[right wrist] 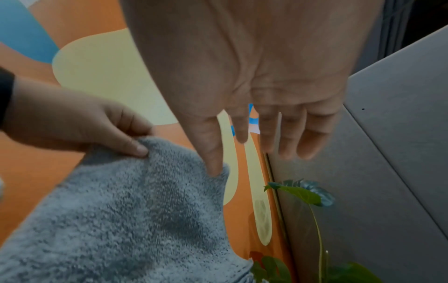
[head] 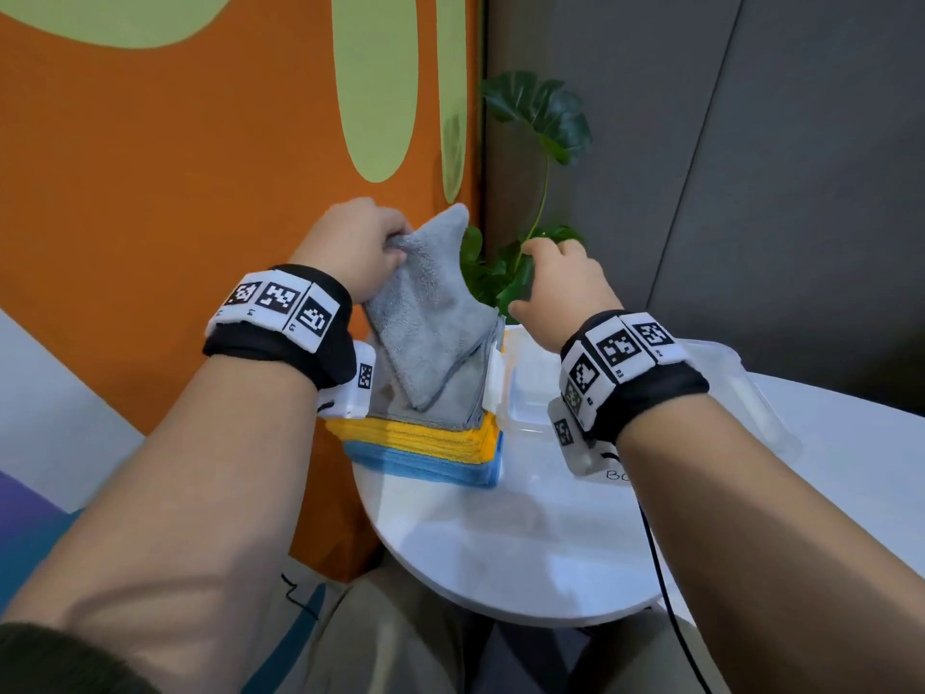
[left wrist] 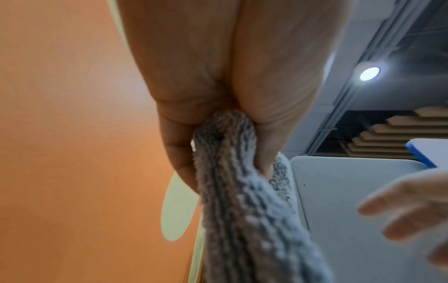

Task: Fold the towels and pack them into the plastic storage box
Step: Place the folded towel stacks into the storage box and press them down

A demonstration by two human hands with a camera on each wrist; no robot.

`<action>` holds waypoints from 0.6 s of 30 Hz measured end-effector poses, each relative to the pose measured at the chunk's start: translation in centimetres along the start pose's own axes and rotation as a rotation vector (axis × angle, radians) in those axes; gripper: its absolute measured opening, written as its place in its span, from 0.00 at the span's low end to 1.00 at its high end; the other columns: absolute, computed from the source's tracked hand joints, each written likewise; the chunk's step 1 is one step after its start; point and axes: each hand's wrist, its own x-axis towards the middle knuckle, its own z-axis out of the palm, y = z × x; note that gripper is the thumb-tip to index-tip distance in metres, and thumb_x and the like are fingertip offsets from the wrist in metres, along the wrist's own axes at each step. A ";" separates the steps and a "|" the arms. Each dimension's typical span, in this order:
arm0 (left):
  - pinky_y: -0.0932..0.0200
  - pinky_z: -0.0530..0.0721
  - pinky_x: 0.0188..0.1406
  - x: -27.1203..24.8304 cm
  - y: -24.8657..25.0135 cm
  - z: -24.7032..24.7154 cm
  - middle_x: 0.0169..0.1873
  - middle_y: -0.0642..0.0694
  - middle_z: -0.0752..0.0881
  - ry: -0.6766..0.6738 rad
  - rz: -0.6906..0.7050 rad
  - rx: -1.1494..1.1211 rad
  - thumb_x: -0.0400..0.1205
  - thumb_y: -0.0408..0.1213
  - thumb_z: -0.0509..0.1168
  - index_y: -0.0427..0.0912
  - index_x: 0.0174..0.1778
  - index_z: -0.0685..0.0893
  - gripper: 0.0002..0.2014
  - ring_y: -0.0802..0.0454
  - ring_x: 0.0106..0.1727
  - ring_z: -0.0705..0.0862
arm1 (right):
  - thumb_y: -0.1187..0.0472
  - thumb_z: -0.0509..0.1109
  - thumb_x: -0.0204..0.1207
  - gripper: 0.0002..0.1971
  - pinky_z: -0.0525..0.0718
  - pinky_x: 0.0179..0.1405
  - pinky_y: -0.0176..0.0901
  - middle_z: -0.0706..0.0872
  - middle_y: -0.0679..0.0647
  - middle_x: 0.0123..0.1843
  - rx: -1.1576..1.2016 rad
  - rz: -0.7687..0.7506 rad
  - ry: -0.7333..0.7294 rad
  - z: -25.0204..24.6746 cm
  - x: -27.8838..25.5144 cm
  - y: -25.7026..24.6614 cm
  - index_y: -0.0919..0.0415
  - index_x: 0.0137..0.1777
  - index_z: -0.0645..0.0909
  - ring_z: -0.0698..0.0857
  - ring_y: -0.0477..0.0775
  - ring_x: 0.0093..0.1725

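A grey towel [head: 430, 313] is lifted off a stack of folded towels [head: 430, 443] in grey, yellow and blue layers on the white table [head: 525, 533]. My left hand [head: 355, 242] pinches the towel's upper left corner; in the left wrist view the grey towel [left wrist: 232, 172] is squeezed between thumb and fingers. My right hand [head: 560, 278] hovers to the right of the towel with fingers spread. In the right wrist view its thumb tip seems to touch the grey towel [right wrist: 135, 220] at the upper right corner. A clear plastic storage box [head: 741, 373] sits behind my right wrist.
A clear box lid [head: 525, 393] lies beside the stack. A leafy green plant [head: 540, 117] stands behind the table, against the grey wall panel [head: 751, 167]. An orange and green wall [head: 175, 167] is close on the left. A black cable [head: 655, 558] hangs off the table's front edge.
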 end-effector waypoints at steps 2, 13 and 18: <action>0.50 0.73 0.52 0.2 0.9 -1.0 0.45 0.46 0.74 0.021 0.078 -0.008 0.83 0.37 0.65 0.46 0.59 0.85 0.10 0.39 0.56 0.79 | 0.60 0.68 0.77 0.33 0.75 0.63 0.59 0.64 0.57 0.76 -0.014 -0.028 0.065 -0.1 0.5 -0.2 0.46 0.79 0.59 0.69 0.64 0.71; 0.57 0.73 0.56 0.4 2.6 -3.0 0.50 0.45 0.79 0.076 0.328 -0.101 0.81 0.32 0.67 0.48 0.60 0.88 0.13 0.44 0.57 0.80 | 0.56 0.68 0.74 0.24 0.71 0.64 0.58 0.71 0.52 0.72 -0.060 -0.088 0.171 -1.4 1.2 0.4 0.44 0.71 0.72 0.71 0.63 0.69; 0.57 0.72 0.56 0.6 2.6 -3.0 0.49 0.49 0.77 0.054 0.281 -0.088 0.81 0.33 0.67 0.50 0.60 0.87 0.13 0.44 0.57 0.80 | 0.57 0.63 0.77 0.06 0.73 0.54 0.54 0.83 0.53 0.51 -0.034 -0.056 0.184 -2.6 1.1 1.1 0.50 0.51 0.79 0.80 0.61 0.54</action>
